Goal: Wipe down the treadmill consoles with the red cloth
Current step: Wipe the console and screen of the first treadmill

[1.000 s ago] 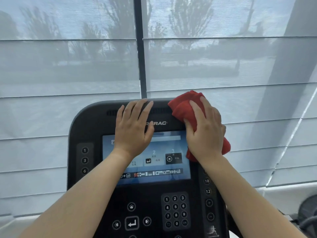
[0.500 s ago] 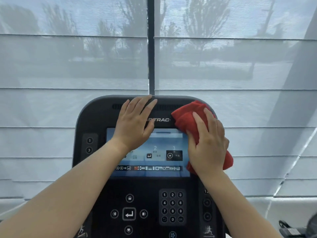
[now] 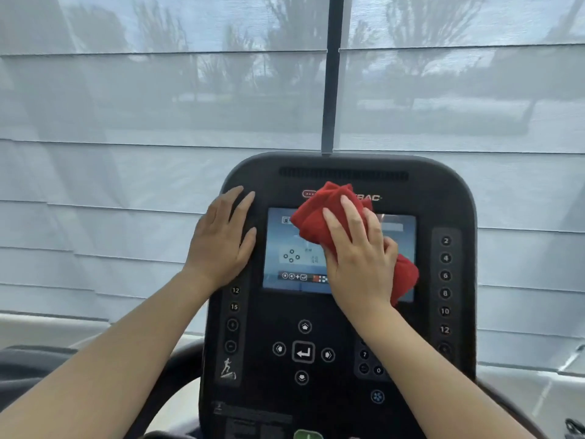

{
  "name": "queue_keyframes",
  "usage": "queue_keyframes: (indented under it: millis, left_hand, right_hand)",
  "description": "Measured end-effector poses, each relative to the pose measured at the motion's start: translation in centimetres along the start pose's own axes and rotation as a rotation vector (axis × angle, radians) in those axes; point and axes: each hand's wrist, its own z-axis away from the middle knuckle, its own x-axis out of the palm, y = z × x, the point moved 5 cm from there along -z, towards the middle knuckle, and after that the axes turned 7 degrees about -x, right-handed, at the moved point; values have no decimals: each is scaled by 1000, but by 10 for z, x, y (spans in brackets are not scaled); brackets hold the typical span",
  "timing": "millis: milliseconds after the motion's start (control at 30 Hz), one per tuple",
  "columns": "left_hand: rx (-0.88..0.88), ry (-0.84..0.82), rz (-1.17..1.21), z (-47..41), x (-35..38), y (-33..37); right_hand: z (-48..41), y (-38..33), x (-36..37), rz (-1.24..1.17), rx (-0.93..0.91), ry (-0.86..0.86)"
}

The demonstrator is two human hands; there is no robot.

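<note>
A black treadmill console (image 3: 437,198) with a lit blue screen (image 3: 285,248) fills the lower middle of the view. My right hand (image 3: 357,258) presses a bunched red cloth (image 3: 319,213) flat against the screen's upper middle and right part. Part of the cloth sticks out at the hand's right (image 3: 406,274). My left hand (image 3: 221,242) lies flat with spread fingers on the console's left edge, beside the screen, holding nothing.
Number buttons run down the console's right side (image 3: 445,275) and left side (image 3: 235,307). Arrow and enter keys (image 3: 303,352) sit below the screen. A curved dark handrail (image 3: 177,359) shows at lower left. Sheer window blinds (image 3: 126,153) hang right behind the console.
My right hand slid the red cloth from the console's upper right corner leftward onto the screen. My left hand moved from the screen's top to the console's left edge. The view shifted left.
</note>
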Motion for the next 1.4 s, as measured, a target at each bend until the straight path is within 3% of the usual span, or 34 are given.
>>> queue_keyframes:
  millis: [133, 333, 500, 667, 1200, 1400]
  left_hand:
    - [72, -36, 17, 13, 3, -10]
    - [92, -34, 78, 27, 8, -13]
    - [135, -32, 94, 41, 11, -16]
    - [196, -57, 57, 48, 9, -24]
    - [132, -81, 172, 47, 9, -36]
    - [124, -85, 154, 36, 6, -41]
  right_hand:
    - [12, -16, 6, 14, -63, -36]
    - [-5, -29, 9, -38, 50, -9]
    - [36, -48, 17, -13, -48, -75]
    - [15, -43, 14, -42, 114, -35]
    - [29, -71, 23, 12, 37, -61]
    - [-16, -67, 23, -7, 15, -20]
